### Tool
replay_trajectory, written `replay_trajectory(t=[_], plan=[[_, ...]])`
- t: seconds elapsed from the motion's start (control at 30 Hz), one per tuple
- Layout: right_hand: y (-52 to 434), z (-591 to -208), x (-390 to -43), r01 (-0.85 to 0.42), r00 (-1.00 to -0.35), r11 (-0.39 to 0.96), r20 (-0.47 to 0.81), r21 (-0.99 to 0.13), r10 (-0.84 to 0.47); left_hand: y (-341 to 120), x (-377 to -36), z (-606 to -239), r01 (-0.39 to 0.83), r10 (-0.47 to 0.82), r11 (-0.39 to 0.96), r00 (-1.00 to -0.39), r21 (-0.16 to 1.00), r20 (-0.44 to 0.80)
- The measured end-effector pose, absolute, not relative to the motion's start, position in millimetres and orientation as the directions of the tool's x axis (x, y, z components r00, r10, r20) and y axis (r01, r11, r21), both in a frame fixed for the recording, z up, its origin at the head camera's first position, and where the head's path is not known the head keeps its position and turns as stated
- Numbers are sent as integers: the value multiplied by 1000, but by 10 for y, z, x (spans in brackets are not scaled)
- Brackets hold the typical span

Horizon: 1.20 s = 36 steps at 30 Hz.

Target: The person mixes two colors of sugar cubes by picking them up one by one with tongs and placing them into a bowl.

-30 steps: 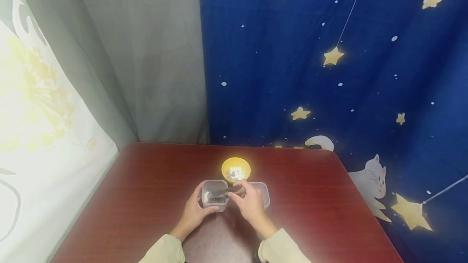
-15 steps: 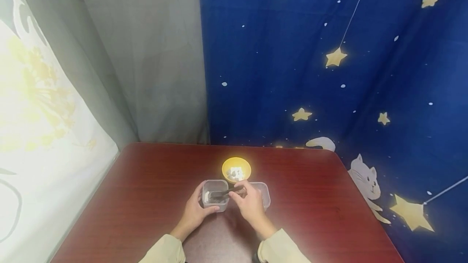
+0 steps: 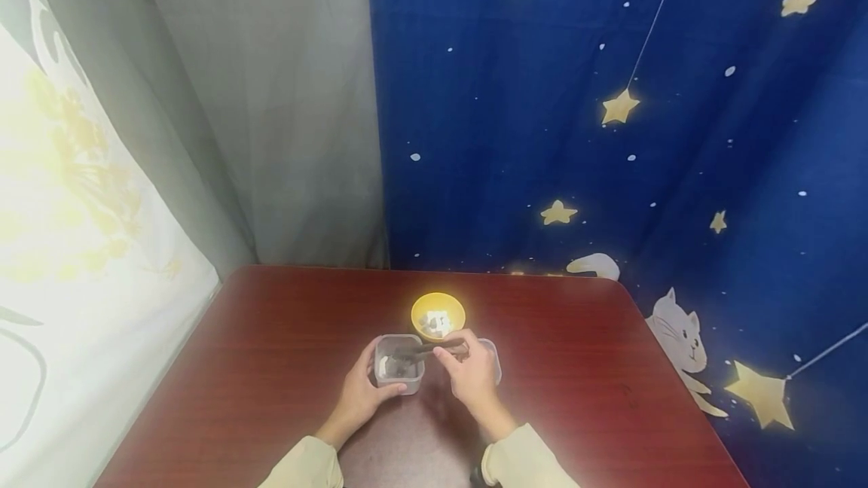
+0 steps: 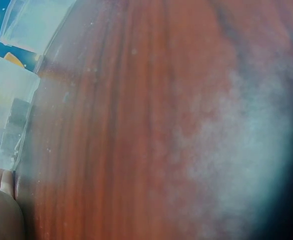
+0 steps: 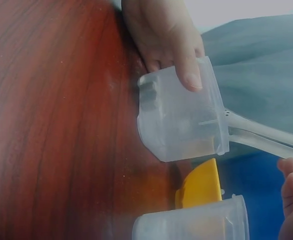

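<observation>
The left hand (image 3: pixel 357 398) grips a clear tub (image 3: pixel 398 362) that stands on the red-brown table (image 3: pixel 271 352). Its fingers wrap the tub's left wall and its thumb lies along the near wall. From the right wrist, the same hand (image 5: pixel 161 35) shows fingers curled over the tub (image 5: pixel 181 120), with one fingertip pressed on the wall just below the rim. A small dark piece lies inside the tub, close under those fingers. In the left wrist view only the tub's corner (image 4: pixel 9 125) and a bit of the palm show at the left edge.

Tongs (image 3: pixel 423 352) lie across the tub's rim, their tips down inside it, just right of the left fingers. In the right wrist view the tongs (image 5: pixel 259 135) pass the tub's edge; what the tips hold cannot be told.

The right hand (image 3: pixel 473 375) pinches the tongs at their handle end, thumb and forefinger clenched on them, the other fingers curled below. Its fingertips (image 5: pixel 291 180) show at the right edge of the right wrist view.

A second tub (image 3: pixel 493 358) stands under and just right of the right fingers, mostly hidden by the hand. A yellow bowl (image 3: pixel 438 312) with pale pieces in it stands just beyond the fingertips of both hands, touching neither.
</observation>
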State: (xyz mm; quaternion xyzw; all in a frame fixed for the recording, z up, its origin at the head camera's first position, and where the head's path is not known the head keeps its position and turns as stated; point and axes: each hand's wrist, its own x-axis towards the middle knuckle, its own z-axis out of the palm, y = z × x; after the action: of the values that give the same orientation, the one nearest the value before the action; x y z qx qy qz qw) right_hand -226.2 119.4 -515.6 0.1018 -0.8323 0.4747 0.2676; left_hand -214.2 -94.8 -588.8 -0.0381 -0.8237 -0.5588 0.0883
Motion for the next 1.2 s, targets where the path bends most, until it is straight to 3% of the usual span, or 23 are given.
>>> replay_trajectory(t=[0.13, 0.4, 0.83, 1.07, 1.2], plan=[[1214, -5089, -2249, -344, -860, 540, 489, -768, 147, -951, -2145, -5887, 157, -40, 378, -982, 912, 185], [1238, -5008, -2273, -441, -835, 408, 532, -800, 140, -957, -2136, -5884, 163, -44, 372, -980, 914, 192], [1267, -4843, -2278, -410, -835, 336, 497, -848, 237, -960, -2131, -5915, 166, -49, 353, -979, 921, 195], [1238, -4427, -2149, -399, -820, 308, 487, -864, 302, -956, -2131, -5917, 172, -49, 338, -979, 925, 200], [1266, -4384, -2150, -395, -824, 286, 474, -873, 310, -961, -2135, -5927, 173, -48, 344, -978, 923, 201]])
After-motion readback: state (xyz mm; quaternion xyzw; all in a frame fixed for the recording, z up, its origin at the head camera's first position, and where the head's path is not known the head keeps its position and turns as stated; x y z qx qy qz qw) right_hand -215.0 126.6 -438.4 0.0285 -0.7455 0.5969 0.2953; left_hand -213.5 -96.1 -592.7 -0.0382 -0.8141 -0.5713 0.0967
